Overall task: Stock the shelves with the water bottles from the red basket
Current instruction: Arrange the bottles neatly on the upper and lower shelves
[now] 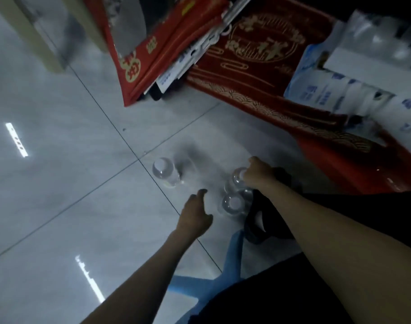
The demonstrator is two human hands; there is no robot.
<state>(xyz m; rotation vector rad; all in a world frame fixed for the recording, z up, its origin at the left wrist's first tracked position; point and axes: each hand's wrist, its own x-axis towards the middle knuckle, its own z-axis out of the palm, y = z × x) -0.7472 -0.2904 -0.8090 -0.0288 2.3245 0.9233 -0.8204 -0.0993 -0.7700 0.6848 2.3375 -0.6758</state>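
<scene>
Grey tiled floor fills most of the view, a red patterned mat beyond it. Three clear water bottles stand upright on the tiles. The right hand pinches the cap of one bottle; another stands just beside it. The left hand hovers spread, empty. A third bottle stands apart.

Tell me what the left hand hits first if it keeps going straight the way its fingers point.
Probably bare floor tile. The left hand points up-frame, between the lone bottle and the pair of bottles by the right hand. Depth is unclear and the picture is blurred.
</scene>
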